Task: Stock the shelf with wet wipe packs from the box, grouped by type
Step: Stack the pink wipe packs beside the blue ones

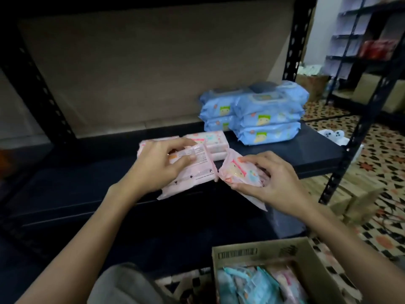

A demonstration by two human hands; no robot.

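**Two pink packs held at the shelf's front edge**

While the dark shelf board [87, 185] stretches bare across its whole left half, its right end carries the stock, bounded by perforated black metal uprights [294, 40] and a brown back panel [142, 69]. Blue wet wipe packs [263, 115] sit in soft, glossy stacks near the right upright, in two piles side by side. Just left of them and nearer the front, pink wet wipe packs [213, 141] lie stacked flat. An open cardboard box [263, 252] stands on the patterned floor below the shelf's front edge, filled with crinkled blue and pink packs.

Over the front edge, the left hand [160, 167] grips a pink pack [192, 174] with its printed back upward, fingers curled over the top. Beside it, the right hand [274, 178] pinches a second pink pack [238, 172], tilted, picture side up. Their corners nearly touch.
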